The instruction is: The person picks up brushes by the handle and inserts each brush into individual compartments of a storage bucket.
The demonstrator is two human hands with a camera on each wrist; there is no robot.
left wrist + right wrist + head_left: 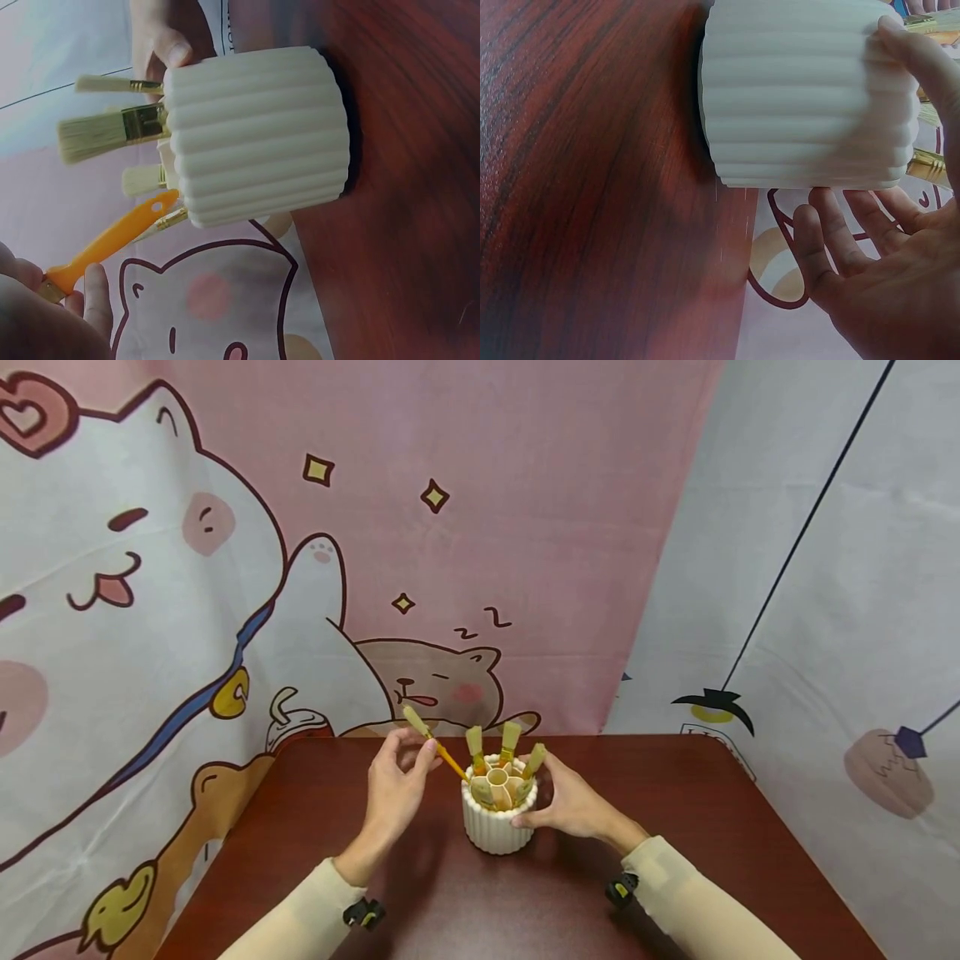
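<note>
A white ribbed brush holder (498,832) stands upright on the table, its top divided into compartments around a round middle one. Several paintbrushes (96,136) stand in it, pale bristles up. My left hand (393,783) pinches another paintbrush (112,238) near its metal collar. That brush slants bristles up, and the holed end of its orange handle is right at the holder's left rim. At the other side, my right hand (576,802) grips the holder, thumb on the front near the rim and fingers around the far side, as the right wrist view (855,247) shows.
The dark red-brown wooden table (645,777) has its far edge close behind the holder. Beyond it hangs a pink and white cloth (525,527) with cartoon animals. Each wrist wears a small black camera strap (364,913).
</note>
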